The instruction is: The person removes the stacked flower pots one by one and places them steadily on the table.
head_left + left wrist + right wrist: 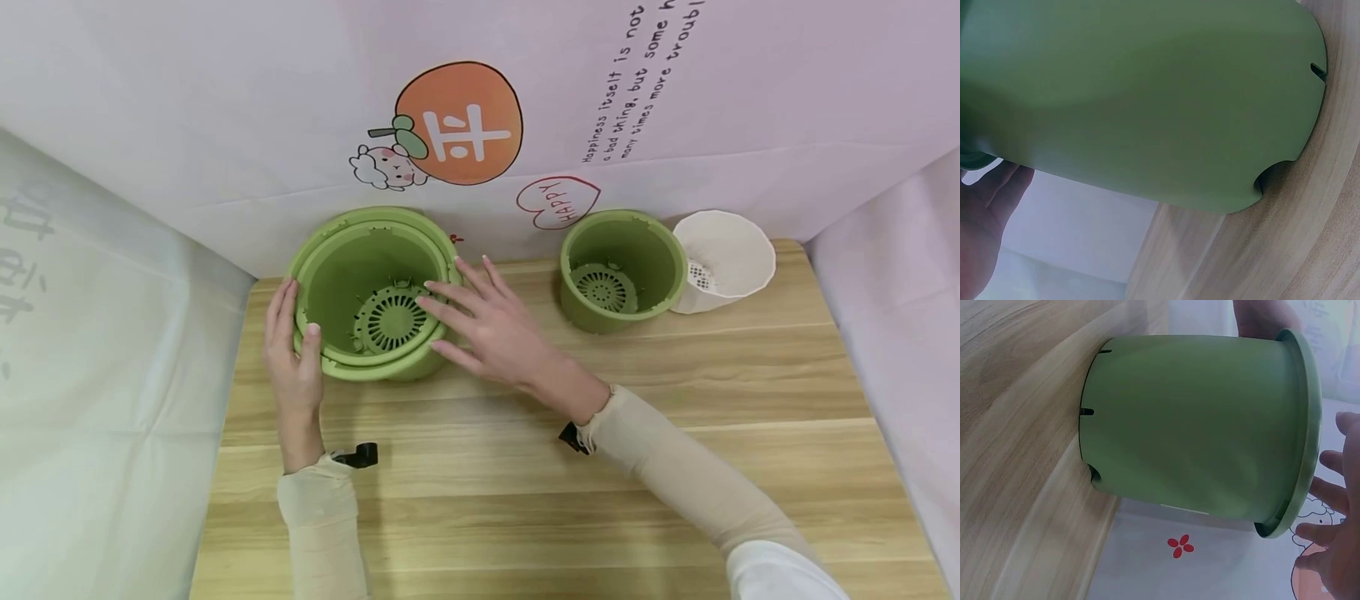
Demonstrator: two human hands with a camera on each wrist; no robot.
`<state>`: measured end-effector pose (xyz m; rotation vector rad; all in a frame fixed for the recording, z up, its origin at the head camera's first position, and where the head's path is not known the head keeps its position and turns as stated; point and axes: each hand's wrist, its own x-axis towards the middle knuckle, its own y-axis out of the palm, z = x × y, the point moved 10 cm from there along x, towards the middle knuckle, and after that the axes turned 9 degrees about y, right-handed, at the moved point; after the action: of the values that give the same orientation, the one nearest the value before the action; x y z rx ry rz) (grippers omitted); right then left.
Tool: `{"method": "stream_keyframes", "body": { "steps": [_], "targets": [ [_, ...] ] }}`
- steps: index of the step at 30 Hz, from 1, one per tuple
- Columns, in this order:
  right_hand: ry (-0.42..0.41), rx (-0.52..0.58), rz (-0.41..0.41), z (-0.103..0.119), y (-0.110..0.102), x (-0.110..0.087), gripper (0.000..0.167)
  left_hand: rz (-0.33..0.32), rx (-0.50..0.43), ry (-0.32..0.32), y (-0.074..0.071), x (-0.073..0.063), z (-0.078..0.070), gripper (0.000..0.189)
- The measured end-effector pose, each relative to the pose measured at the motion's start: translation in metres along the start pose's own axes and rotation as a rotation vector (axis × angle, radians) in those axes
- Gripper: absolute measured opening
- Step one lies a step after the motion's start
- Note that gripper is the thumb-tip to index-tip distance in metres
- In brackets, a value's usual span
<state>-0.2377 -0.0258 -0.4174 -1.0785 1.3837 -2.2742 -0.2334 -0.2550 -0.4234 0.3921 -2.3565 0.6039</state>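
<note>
At the left of the table in the head view stands a large green flowerpot (405, 371). A second green flowerpot (337, 283) with a slotted bottom sits nested in it, its rim slightly inside the outer one. My left hand (292, 358) holds the near-left rim, thumb over the edge and fingers along the outside. Over the right side of the rim, my right hand (498, 329) spreads its fingers, fingertips right at the edge. The right wrist view shows the outer pot's side wall (1197, 425) upright on the wood, with notches at its base.
A smaller green flowerpot (652, 275) stands to the right near the back of the wooden table (600, 517). Beside it, a white pot (738, 254) with a perforated bottom leans tilted. A printed cloth (300, 100) hangs close behind the pots.
</note>
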Motion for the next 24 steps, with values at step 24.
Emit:
{"method": "stream_keyframes", "body": {
  "steps": [24],
  "targets": [
    [0.087,-0.174,0.319,0.004,0.029,0.007,0.050,-0.005,0.001,0.004,0.001,0.004,-0.014,0.061]
  ]
}}
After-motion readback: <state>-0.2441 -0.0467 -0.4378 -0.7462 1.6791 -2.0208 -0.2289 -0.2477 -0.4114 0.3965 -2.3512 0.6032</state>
